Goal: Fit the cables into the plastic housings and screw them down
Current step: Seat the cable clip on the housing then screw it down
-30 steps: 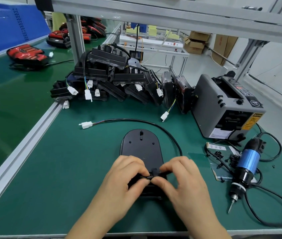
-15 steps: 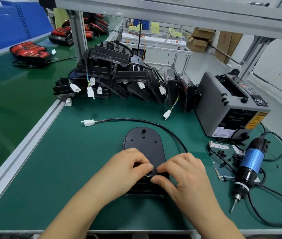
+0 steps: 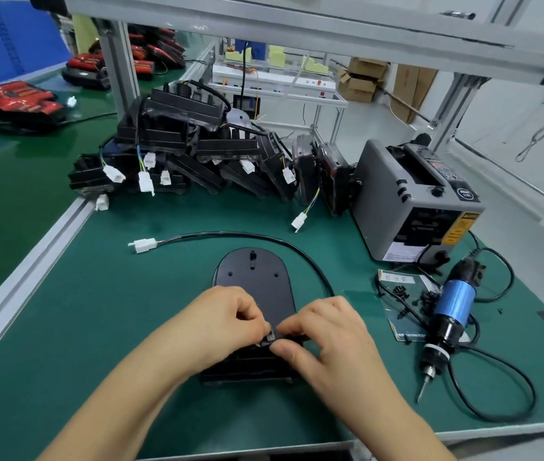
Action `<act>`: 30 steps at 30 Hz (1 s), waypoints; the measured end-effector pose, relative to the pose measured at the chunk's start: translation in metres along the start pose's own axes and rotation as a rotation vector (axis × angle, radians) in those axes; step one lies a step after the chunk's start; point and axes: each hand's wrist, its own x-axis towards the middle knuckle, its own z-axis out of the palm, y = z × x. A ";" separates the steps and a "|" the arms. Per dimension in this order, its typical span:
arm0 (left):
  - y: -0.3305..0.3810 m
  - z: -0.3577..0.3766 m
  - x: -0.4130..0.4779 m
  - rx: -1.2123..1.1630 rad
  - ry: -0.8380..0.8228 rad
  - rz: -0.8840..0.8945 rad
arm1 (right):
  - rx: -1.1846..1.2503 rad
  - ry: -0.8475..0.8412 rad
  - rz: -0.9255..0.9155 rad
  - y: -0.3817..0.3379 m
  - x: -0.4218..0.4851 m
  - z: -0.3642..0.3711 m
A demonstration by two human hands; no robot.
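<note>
Well to the left of the housing (image 3: 254, 281), the white connector (image 3: 144, 245) lies loose on the counter (image 3: 81, 327). From it the cable (image 3: 264, 237) arcs behind the housing's rounded far end and curves down its right side to the near end. The left hand (image 3: 227, 324) comes in from the housing's near left, fingers curled, pinching the cable's end over the near, ribbed part. The housing lies flat, its long axis running straight away from the person. The right hand (image 3: 327, 334) comes in from the near right, thumb and forefinger pinching the same spot, fingertips touching the left's; what sits under them is hidden. Right of the housing, black screws (image 3: 400, 291) lie scattered on a card. Beyond them the electric screwdriver (image 3: 446, 314) lies roughly parallel to the housing, bit towards the person. Both are on the right hand's side, so fetching them likely falls to it while the left steadies the cable.
</note>
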 end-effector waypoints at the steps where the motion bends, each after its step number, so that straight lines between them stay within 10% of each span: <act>1: -0.001 0.001 0.000 -0.009 0.007 0.004 | 0.016 -0.015 0.026 0.004 0.000 -0.004; 10: -0.008 0.004 0.000 -0.052 0.030 0.006 | -0.569 -0.129 0.484 0.106 0.017 -0.065; 18: -0.009 0.004 0.000 -0.049 0.025 0.013 | -0.699 -0.384 0.414 0.115 0.005 -0.080; 30: -0.008 0.004 -0.001 -0.054 0.027 0.026 | -0.819 -0.313 0.368 0.113 -0.011 -0.061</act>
